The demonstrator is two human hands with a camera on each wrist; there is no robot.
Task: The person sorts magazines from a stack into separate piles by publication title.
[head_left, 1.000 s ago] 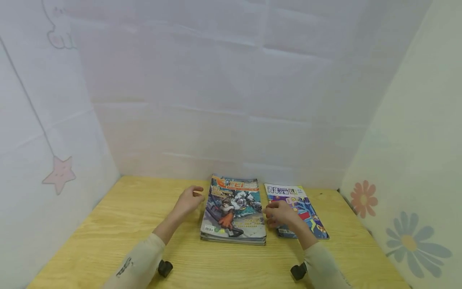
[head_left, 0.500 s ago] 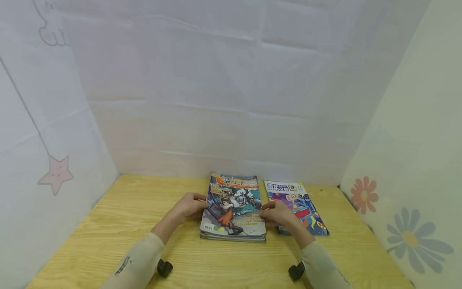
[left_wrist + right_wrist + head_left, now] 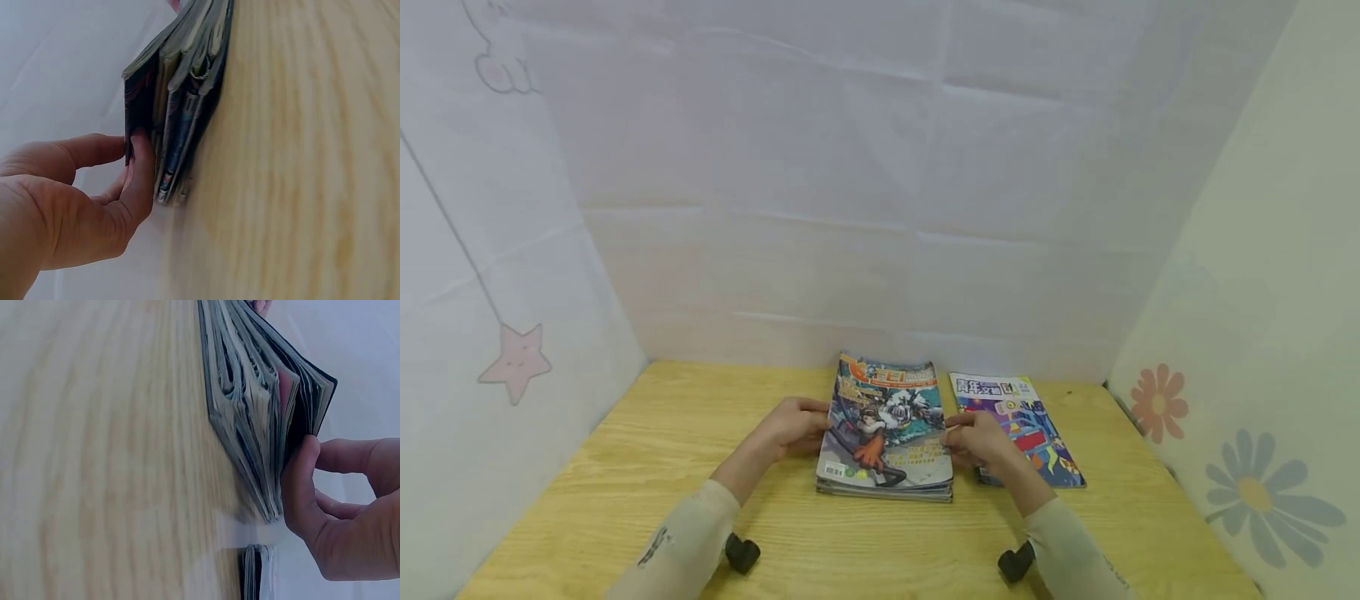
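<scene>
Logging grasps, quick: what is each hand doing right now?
Left hand: pinches the left edge of the colourful stacked magazines.
Right hand: pinches the same stack's right edge.

Light: soft, even, diffuse; no single source evident.
Shadows: faint, beneath the magazine stack (image 3: 884, 433) and at the wall corners.
Glare: mild sheen on the top cover.
Head view: sharp at centre, wide-angle bending at the edges.
Wrist views: wood grain of the table (image 3: 300, 156) smeared; page edges fairly crisp.
</scene>
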